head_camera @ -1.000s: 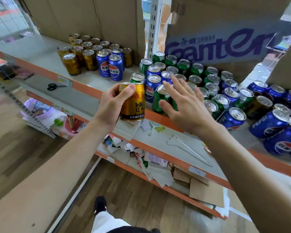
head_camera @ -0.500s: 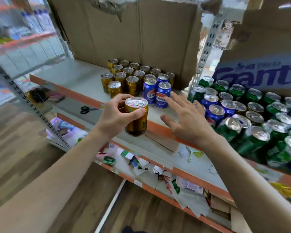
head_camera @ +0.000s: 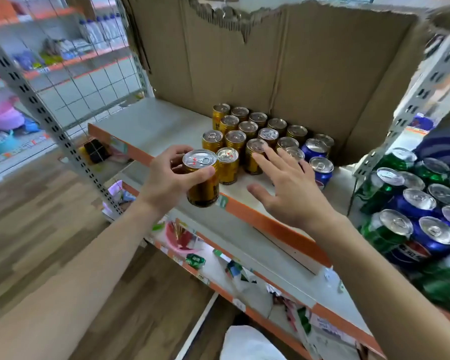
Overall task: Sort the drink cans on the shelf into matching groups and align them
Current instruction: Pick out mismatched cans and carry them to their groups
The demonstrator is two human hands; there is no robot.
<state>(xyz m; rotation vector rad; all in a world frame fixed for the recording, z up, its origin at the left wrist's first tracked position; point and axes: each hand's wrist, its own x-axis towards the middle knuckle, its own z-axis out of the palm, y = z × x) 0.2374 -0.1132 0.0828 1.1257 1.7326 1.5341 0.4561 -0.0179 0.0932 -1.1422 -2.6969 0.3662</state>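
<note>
Torn brown cardboard (head_camera: pixel 270 74) backs a grey shelf (head_camera: pixel 153 126) with an orange front edge, above a wood-patterned floor (head_camera: pixel 37 229). At the right, past a perforated upright, a mixed crowd of green and blue cans (head_camera: pixel 413 216) stands packed together. On the shelf against the cardboard, a block of gold cans (head_camera: pixel 244 133) stands upright in slanting rows, touching one another. Two blue Pepsi cans (head_camera: pixel 321 170) stand at the block's right end, one behind the other. A lower shelf (head_camera: pixel 244 255) carries scattered paper and wrappers.

Both hands reach in from below. The right hand (head_camera: pixel 294 193) is open, fingers spread flat over the shelf in front of the block, its fingertips reaching the front-row gold cans; whether they touch cannot be told. The left hand (head_camera: pixel 166 178) grips a single gold can (head_camera: pixel 202 178) around its side, thumb in front, fingers behind. That can is upright at the shelf's front edge, just beside the block's front-left can.
</note>
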